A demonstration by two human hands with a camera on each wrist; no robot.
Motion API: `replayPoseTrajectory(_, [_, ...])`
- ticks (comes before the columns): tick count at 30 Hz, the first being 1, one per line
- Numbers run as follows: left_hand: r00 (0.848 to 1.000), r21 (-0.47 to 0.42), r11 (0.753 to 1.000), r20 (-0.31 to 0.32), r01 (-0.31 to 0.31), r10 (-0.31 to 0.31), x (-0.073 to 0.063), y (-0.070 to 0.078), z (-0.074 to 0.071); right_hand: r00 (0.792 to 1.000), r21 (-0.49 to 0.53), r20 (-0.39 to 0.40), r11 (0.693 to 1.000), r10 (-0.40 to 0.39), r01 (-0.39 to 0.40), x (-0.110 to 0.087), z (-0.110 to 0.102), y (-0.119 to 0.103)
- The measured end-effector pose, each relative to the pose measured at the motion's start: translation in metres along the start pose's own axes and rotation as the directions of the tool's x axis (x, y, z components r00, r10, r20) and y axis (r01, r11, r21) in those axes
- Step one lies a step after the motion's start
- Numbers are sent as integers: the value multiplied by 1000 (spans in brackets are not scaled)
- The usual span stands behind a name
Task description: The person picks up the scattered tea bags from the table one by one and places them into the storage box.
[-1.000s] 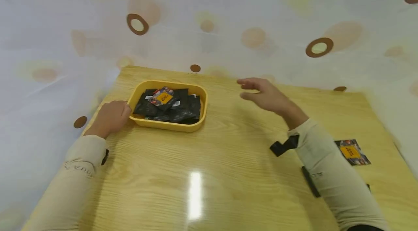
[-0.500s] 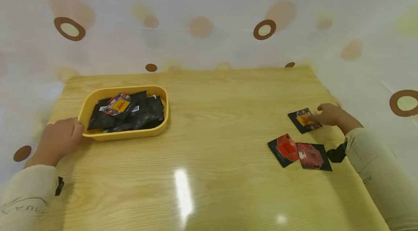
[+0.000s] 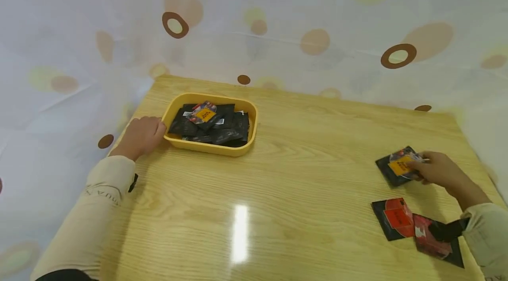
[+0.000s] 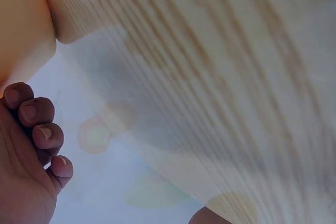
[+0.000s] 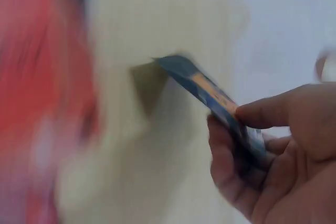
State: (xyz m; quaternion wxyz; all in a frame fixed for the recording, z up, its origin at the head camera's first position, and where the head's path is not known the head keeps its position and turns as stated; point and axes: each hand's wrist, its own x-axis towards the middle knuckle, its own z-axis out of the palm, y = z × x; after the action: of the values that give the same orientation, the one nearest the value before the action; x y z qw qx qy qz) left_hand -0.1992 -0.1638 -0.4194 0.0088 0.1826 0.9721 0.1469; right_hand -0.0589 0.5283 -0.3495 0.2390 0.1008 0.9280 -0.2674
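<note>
My right hand pinches a flat black sachet with an orange label between thumb and fingers. In the right wrist view the sachet slants up from the fingertips, its far end above the tabletop. At the far left, my left hand grips the left rim of a yellow plastic basket. Curled fingers show beside the basket's wall in the left wrist view; the thumb is hidden there. Several black sachets lie heaped inside the basket, and one with an orange label is on top.
Nearer me on the right, a red-labelled sachet and a pinkish-red one lie on the wooden table. A black strap end overlaps the pinkish one. Patterned white cloth hangs behind the table.
My right hand has gone from the middle back of the table to the right and taken hold of the orange-labelled sachet. My left hand stays at the basket; the head view swung right and back.
</note>
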Motion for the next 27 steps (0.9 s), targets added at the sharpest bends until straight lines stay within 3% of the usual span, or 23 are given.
replayPoseTrajectory(3, [1000, -9, 1000, 10, 14, -14, -4, -2, 0, 992, 152, 12, 981, -127, 124, 12, 14, -57])
replayPoseTrajectory(7, [999, -34, 999, 17, 29, -29, -9, -7, 0, 965, 335, 51, 914, -258, 227, 29, 38, -146])
replayPoseTrajectory(12, [999, -20, 999, 5, 34, -34, -6, -10, 1, 943, 467, 73, 846, -326, 257, 55, 75, -248])
replayPoseTrajectory(16, [1000, -5, 1000, 17, 26, -26, -3, -10, 3, 934, 547, 118, 807, -337, 222, 74, 110, -309])
replayPoseTrajectory(21, [1000, 9, 1000, 24, -3, 3, 3, -10, 3, 917, 600, 165, 775, -363, 199, 90, 151, -355])
replayPoseTrajectory(24, [1000, 0, 1000, 6, -19, 19, 7, -9, 3, 877, 561, 198, 784, -438, 265, 94, 162, -364])
replayPoseTrajectory(27, [1000, -13, 1000, 17, -16, 16, 9, -6, 4, 828, 455, 199, 798, -525, 396, 89, 159, -352])
